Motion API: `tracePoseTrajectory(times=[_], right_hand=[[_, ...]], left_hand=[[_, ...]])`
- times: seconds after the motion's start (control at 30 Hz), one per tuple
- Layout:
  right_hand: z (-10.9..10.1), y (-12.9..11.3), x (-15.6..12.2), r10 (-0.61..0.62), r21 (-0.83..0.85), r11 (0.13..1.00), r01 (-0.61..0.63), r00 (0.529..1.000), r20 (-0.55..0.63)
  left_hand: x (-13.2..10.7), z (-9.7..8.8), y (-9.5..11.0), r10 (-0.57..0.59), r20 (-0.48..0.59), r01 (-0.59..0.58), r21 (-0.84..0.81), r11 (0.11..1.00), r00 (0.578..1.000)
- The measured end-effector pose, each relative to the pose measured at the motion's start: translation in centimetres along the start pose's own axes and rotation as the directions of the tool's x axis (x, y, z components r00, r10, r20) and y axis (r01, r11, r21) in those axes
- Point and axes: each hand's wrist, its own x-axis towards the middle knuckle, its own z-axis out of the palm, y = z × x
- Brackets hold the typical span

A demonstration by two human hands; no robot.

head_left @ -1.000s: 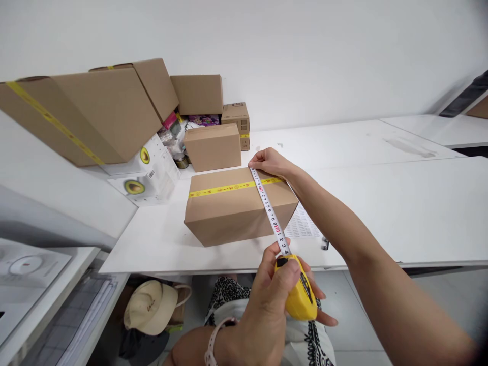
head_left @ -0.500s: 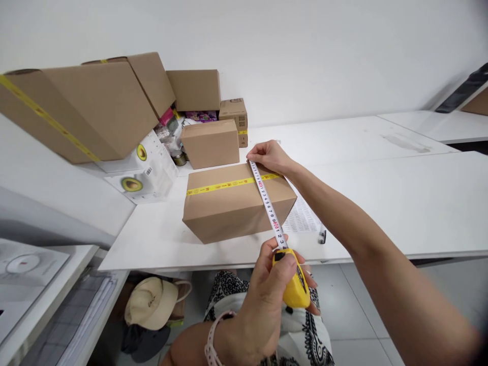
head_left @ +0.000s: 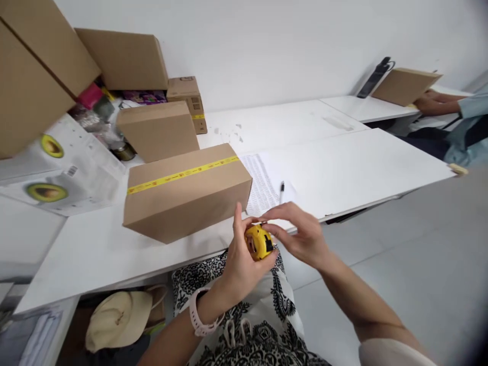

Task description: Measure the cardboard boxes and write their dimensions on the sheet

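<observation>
My left hand (head_left: 244, 264) is wrapped around a yellow tape measure (head_left: 258, 243), held low in front of the table's front edge, above my lap. The thumb and forefinger of my right hand (head_left: 301, 236) pinch at the top of its case, near the blade mouth. No length of blade shows outside the case. Just beyond my hands, a closed cardboard box (head_left: 186, 195) with a strip of yellow printed tape along its top rests on the white table (head_left: 328, 175). Printed paper sheets (head_left: 263, 183) lie right of the box, with a pen (head_left: 282, 190) on them.
A smaller cardboard box (head_left: 158, 129) stands behind, beside larger boxes (head_left: 125, 61) and white avocado-print cartons (head_left: 72, 170) at left. A cap (head_left: 118, 317) sits below the table. At far right, a co-worker's hands (head_left: 434, 101) are at another box (head_left: 406, 86), near a black bottle (head_left: 375, 76).
The blade that stretched across the box has gone back into the case. My right hand has left the box's far edge and come to the tape measure. The view has swung right.
</observation>
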Motion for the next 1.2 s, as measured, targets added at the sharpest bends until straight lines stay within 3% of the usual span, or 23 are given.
tracePoseTrajectory(times=[0.07,0.13,0.23,0.33,0.4,0.47,0.53,0.6,0.67,0.73,0.83,0.93,1.0,1.13,1.2], right_hand=[[0.0,2.4,-1.8,0.067,-0.057,0.996,-0.07,0.996,-0.064],[-0.8,5.6,-2.2,0.239,-0.15,0.952,-0.267,0.954,-0.182],[-1.9,10.8,-1.2,0.507,-0.338,0.757,-0.56,0.829,-0.238],[-1.8,14.7,0.2,0.629,-0.529,0.61,-0.59,0.767,-0.13],[-1.4,16.1,1.0,0.641,-0.602,0.596,-0.532,0.766,-0.042],[-1.4,16.6,1.4,0.625,-0.606,0.639,-0.474,0.779,0.049],[-2.0,16.6,1.3,0.603,-0.478,0.73,-0.489,0.789,0.114],[-3.0,16.3,0.9,0.582,-0.19,0.809,-0.557,0.803,0.128],[-4.1,15.9,0.3,0.562,0.133,0.811,-0.57,0.822,0.091],[-4.7,15.5,-0.3,0.539,0.324,0.795,-0.512,0.842,0.008],[-4.4,15.3,-0.9,0.518,0.355,0.826,-0.437,0.837,-0.175],[-3.0,15.9,-1.0,0.553,0.271,0.831,-0.485,0.775,-0.306],[-1.7,16.5,-0.8,0.592,0.303,0.801,-0.516,0.756,-0.28],[-0.1,17.6,-0.2,0.61,0.524,0.7,-0.486,0.788,-0.085],[0.1,17.8,0.0,0.618,0.554,0.669,-0.496,0.785,-0.044]], left_hand=[[0.6,0.5,-1.1,0.047,0.056,-0.054,0.132,0.99,0.997],[1.7,0.7,-2.5,0.107,0.131,-0.146,0.343,0.928,0.986],[4.0,0.9,-5.0,0.205,0.28,-0.342,0.643,0.686,0.938],[6.5,1.2,-7.1,0.188,0.376,-0.42,0.812,0.405,0.908],[7.9,1.4,-7.9,0.165,0.392,-0.424,0.862,0.279,0.905],[8.8,1.6,-8.3,0.17,0.396,-0.425,0.881,0.205,0.902],[9.4,1.8,-8.6,0.184,0.403,-0.432,0.887,0.164,0.897],[9.6,2.0,-8.7,0.191,0.416,-0.445,0.883,0.146,0.889],[9.9,2.1,-8.9,0.186,0.438,-0.466,0.872,0.149,0.88],[10.1,2.2,-8.9,0.163,0.466,-0.488,0.86,0.148,0.87],[10.9,2.5,-8.9,0.086,0.516,-0.522,0.849,0.082,0.852],[12.0,2.8,-8.7,0.013,0.565,-0.565,0.825,-0.002,0.825],[12.6,2.8,-8.6,-0.006,0.597,-0.596,0.802,-0.033,0.802],[13.4,2.7,-8.5,-0.014,0.648,-0.647,0.759,-0.07,0.761],[13.5,2.6,-8.6,-0.014,0.659,-0.658,0.749,-0.085,0.752]])
